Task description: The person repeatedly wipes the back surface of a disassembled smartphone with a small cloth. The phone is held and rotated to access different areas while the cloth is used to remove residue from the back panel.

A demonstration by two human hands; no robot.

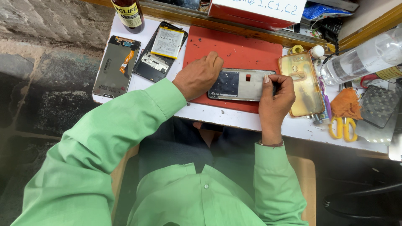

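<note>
A grey phone frame (240, 85) lies flat on a red mat (234, 50) on the white table (217, 117). My left hand (199, 75) presses down on the frame's left end, fingers curled over its top edge. At the frame's right end my right hand (274, 98) pinches a thin dark tool whose tip touches the frame. The tool is mostly hidden by my fingers.
A phone screen panel (113, 67) and an open phone with a battery (161, 50) lie at left, below a dark bottle (127, 14). At right are a clear yellow phone case (302, 83), yellow scissors (343, 127), an orange cloth (346, 104), a clear plastic bottle (364, 58) and a red box (255, 12).
</note>
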